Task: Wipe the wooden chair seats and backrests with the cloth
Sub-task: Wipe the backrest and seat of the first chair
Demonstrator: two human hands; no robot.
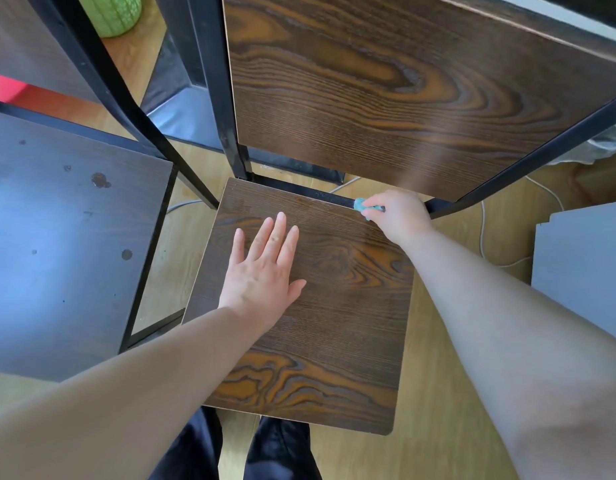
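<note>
At the seat's back edge, the right hand (400,214) is pinching a small teal cloth (363,206) in a closed grip, bunched so only a corner is showing past the fingertips. It is pressing where the seat (334,306) is meeting the black rear frame bar (320,195), just under the backrest (403,91). The left hand (265,268) is lying flat, fingers spread, palm steadying the seat (holding nothing). To do this stroke well, likely: unfold more cloth for wider contact, run along the bar end to end, then be working forward with the grain in overlapping passes, lifting the bracing palm so its patch is not missed. A second chair seat (67,237), spotted with marks, is standing close on the left, apparently unwiped.
</note>
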